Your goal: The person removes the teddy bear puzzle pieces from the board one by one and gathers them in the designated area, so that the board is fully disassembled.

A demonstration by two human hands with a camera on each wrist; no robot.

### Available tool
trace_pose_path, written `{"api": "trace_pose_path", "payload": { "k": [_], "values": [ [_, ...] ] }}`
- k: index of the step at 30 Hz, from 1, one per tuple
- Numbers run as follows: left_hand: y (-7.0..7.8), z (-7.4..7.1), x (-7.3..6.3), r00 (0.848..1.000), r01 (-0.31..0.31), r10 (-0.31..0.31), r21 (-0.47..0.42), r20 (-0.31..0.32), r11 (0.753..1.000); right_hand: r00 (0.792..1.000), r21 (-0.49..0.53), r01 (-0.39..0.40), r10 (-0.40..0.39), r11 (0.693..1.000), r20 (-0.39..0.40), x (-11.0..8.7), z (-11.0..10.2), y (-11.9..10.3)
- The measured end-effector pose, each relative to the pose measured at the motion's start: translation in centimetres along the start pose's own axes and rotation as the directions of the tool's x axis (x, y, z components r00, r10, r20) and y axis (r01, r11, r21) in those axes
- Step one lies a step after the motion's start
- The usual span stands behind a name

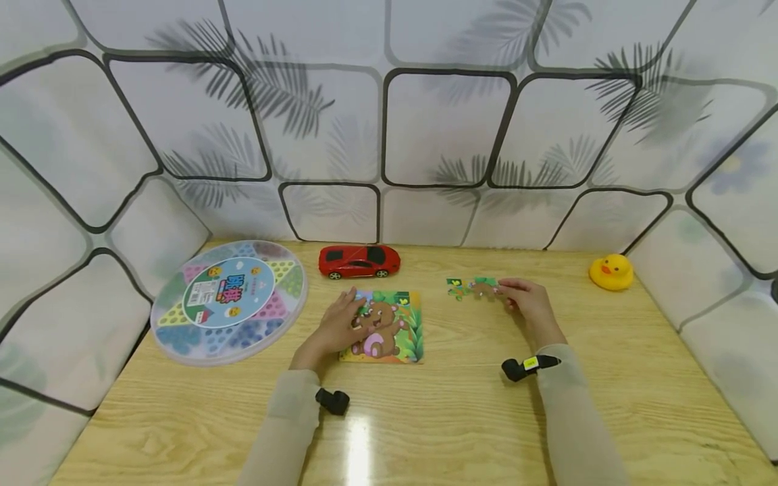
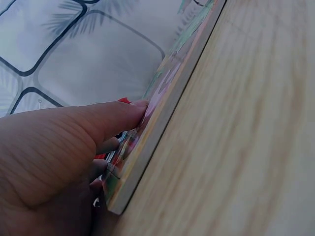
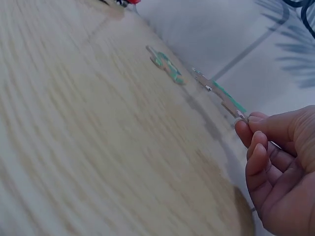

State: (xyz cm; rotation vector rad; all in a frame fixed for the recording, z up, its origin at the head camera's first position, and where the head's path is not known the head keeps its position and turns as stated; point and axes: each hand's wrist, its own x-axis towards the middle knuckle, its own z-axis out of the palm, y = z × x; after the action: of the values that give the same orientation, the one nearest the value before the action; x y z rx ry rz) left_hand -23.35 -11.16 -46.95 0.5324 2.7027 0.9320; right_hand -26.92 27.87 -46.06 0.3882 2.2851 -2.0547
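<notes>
The right hand pinches a brown-and-green puzzle piece between thumb and fingertips, raised off the counter. Just beside that piece, toward the counter's left edge, lies a loose piece. The left hand rests with fingers extended on the left side of a bear puzzle board. Behind the board, a red toy car stands along the back edge; a round board game lies toward the back left corner, a yellow duck near the back right corner.
</notes>
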Motion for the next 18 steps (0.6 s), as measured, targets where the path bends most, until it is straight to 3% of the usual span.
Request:
{"api": "trace_pose_path", "payload": {
  "k": [3, 18],
  "values": [
    [0.03, -0.09, 0.00, 1.000, 0.001, -0.001, -0.001, 0.001, 1.000, 1.000, 0.030, -0.015, 0.015, 0.999, -0.013, 0.25, -0.18, 0.16],
    [-0.30, 0.14, 0.12, 1.000, -0.002, 0.002, -0.020, -0.006, 1.000, 1.000, -0.114, 0.004, -0.004, 0.993, 0.005, 1.08, -0.20, 0.61]
  ]
}}
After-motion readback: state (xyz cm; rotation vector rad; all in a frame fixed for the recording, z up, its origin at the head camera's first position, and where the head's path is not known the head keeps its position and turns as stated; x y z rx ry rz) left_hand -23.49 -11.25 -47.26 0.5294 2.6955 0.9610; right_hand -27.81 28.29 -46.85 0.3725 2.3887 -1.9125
